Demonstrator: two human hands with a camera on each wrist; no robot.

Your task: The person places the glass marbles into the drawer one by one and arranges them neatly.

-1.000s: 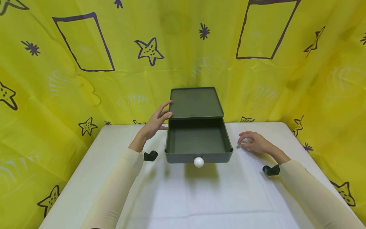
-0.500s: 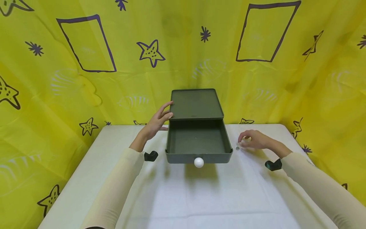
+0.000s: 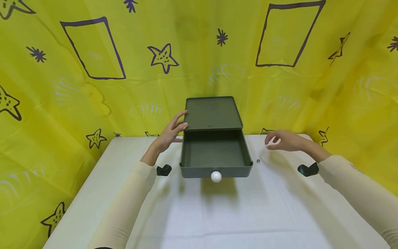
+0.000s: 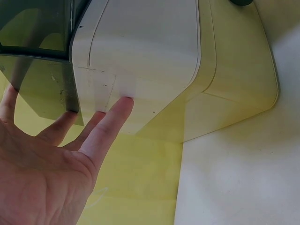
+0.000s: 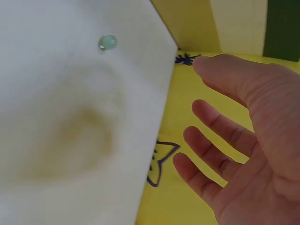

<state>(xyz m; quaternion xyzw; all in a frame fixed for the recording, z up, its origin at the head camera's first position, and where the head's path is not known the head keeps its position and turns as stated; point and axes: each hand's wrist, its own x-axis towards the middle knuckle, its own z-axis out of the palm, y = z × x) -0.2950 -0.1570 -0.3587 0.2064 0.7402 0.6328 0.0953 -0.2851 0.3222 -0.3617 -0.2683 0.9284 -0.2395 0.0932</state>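
A small drawer unit with a dark grey-green top (image 3: 214,112) stands at the middle back. Its drawer (image 3: 216,172) is pulled out toward me, with a white round knob (image 3: 216,176) on the front. My left hand (image 3: 169,134) touches the unit's left side with extended fingers; in the left wrist view the fingertips (image 4: 125,102) rest against the pale casing (image 4: 140,42). To the right, my right hand (image 3: 284,141) is raised over the table, pinching a tiny clear glass marble (image 3: 266,145) between thumb and index finger. Another greenish glass marble (image 5: 108,42) lies on the table.
A white cloth covers the table (image 3: 248,214). Yellow curtain (image 3: 199,62) with drawn stars and frames hangs right behind the table and along both sides. Dark wrist-worn cameras show at both sleeves.
My right hand has lifted from the tabletop beside the drawer and moved up and to the right, taking one marble. One marble stays on the table. The left hand keeps its place.
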